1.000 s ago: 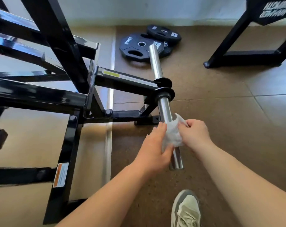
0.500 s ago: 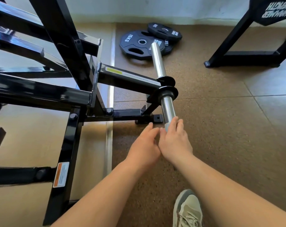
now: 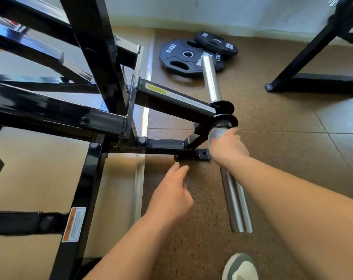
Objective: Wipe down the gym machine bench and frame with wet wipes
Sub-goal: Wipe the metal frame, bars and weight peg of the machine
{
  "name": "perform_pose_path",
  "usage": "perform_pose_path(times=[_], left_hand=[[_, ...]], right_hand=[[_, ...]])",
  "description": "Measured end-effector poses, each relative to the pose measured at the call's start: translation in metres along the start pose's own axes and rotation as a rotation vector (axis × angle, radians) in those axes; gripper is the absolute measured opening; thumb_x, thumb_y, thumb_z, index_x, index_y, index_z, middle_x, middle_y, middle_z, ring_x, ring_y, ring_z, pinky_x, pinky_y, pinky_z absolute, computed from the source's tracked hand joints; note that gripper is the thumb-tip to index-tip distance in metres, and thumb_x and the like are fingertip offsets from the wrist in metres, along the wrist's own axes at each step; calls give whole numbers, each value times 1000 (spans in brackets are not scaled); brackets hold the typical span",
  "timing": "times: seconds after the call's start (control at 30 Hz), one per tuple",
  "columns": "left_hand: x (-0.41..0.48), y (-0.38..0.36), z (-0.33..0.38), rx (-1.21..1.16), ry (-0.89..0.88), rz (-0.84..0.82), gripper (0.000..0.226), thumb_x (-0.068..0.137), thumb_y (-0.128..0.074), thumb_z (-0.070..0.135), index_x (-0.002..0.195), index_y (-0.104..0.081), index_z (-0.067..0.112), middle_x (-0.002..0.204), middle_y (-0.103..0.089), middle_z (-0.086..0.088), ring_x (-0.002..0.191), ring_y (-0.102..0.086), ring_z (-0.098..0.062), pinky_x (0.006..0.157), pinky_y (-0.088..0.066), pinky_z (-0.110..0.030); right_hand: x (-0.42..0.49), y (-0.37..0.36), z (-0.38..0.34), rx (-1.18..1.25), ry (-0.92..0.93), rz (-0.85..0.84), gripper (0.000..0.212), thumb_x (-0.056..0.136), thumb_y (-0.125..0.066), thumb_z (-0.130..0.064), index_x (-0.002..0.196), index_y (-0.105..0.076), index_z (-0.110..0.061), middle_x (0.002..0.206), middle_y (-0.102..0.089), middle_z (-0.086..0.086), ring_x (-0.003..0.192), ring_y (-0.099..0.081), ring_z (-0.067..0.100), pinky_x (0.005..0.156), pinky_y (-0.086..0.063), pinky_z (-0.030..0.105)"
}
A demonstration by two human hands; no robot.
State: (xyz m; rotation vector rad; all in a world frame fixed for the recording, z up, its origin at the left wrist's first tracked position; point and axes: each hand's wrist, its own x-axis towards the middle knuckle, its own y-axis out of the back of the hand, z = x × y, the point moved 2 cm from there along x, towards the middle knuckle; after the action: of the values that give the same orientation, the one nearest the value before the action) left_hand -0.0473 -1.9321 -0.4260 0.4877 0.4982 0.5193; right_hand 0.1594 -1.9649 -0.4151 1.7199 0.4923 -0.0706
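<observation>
**A:** What lies around the hands?

**B:** The black machine frame (image 3: 56, 112) fills the left side, its tubes crossing at angles. An orange warning label (image 3: 74, 224) sits on the near upright. One arm of the frame carries a yellow sticker (image 3: 156, 89) and ends in two black collars (image 3: 226, 118). A chrome sleeve (image 3: 235, 201) runs through them, one end toward the camera and the other toward the wall.

**A:** And on the floor (image 3: 282, 148)?

**B:** Two black weight plates (image 3: 183, 57) lie overlapping beyond the far end of the sleeve, the larger marked 15KG. A second black stand (image 3: 313, 81) is at the upper right, well apart. A grey shoe (image 3: 240, 267) shows at the bottom edge.

**A:** The hands?

**B:** The right hand (image 3: 228, 148) reaches forward and curls round the sleeve just below the collars, hiding that stretch of it. A pale blur shows at its far edge; I cannot tell whether that is the wipe. The left hand (image 3: 171, 197) hovers above the floor, fingers loosely extended, holding nothing, between the near upright and the sleeve and near the bolted foot plate (image 3: 193, 155).
</observation>
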Motion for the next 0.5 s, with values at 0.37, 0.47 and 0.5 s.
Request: perform_pose_path(times=[0.37,0.47,0.5], left_hand=[[-27,-14,6,45,-34,-104,55,108,-44,25,160,-28,28,168,-24,9,154,-21,-10,124,-19,-27],[-34,-23,5,75,-12,-148,56,107,-45,27,161,-27,28,166,-28,8,153,-27,-13,124,-23,-32],[-36,-26,7,79,-11,-165,57,107,-45,27,161,-26,28,166,-28,8,153,-27,-14,123,-23,-32]], right_hand=[[-84,-10,61,8,22,-105,46,103,-48,-47,121,-36,-6,112,-57,11,94,-62,33,74,-48,40],[-129,-20,88,-4,38,-95,45,103,-47,-46,125,-35,-8,122,-58,15,105,-64,37,73,-45,39],[-145,-22,96,-10,42,-82,44,103,-47,-45,126,-34,-9,123,-56,14,106,-64,36,72,-45,38]])
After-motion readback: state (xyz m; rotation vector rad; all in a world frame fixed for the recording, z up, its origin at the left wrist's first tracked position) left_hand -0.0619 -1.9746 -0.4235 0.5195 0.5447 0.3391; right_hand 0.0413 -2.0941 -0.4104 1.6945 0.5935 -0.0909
